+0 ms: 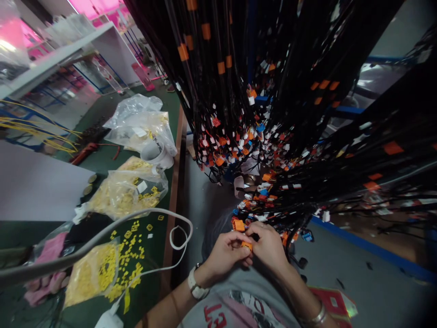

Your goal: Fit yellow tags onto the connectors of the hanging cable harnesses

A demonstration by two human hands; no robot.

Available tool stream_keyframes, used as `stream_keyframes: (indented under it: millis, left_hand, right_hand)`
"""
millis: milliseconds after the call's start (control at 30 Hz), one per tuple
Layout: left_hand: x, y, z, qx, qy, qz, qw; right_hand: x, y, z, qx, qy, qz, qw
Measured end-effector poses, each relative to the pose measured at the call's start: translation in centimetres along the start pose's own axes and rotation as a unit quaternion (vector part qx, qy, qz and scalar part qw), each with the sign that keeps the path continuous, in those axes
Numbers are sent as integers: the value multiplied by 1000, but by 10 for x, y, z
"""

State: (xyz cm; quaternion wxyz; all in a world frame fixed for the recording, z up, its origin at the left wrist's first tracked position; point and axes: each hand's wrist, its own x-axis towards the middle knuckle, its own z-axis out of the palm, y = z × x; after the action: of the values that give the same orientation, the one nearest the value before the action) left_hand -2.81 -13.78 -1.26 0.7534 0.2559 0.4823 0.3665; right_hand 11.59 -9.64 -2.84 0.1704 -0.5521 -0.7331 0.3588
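Close in front of my body, my left hand (231,249) pinches an orange connector (246,246) between thumb and fingers. My right hand (268,243) meets it from the other side, its thumb and fingers closed near the connector; what exactly they grip is hidden. Just above the fingers sits another orange connector (238,225). It lies at the end of a thick bundle of black wire harnesses (293,196) that runs off to the right, with white, blue and orange plugs at its tips.
More black harnesses (218,91) hang ahead, ending in many coloured plugs. On the left, a green table (155,255) holds bags of yellow parts (119,196), loose yellow pieces (131,248), a white cup (157,155) and a grey cable (136,214). A blue rail (375,248) runs low at right.
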Motion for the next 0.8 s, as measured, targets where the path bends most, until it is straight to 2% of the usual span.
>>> stream_keyframes:
  millis: [233, 433, 600, 800]
  left_hand:
    - [-1, -3, 4, -2, 26, -11, 1000]
    - [-3, 3, 5, -10, 5, -10, 1000]
    - [-3, 5, 10, 5, 41, -19, 999]
    - [-1, -2, 12, 26, 71, 2, 997]
  right_hand:
    - [1, -1, -2, 22, -2, 4, 1000]
    - [2, -1, -4, 42, -9, 2, 999]
    - [2, -3, -6, 35, -12, 3, 999]
    - [3, -5, -6, 39, -12, 9, 999]
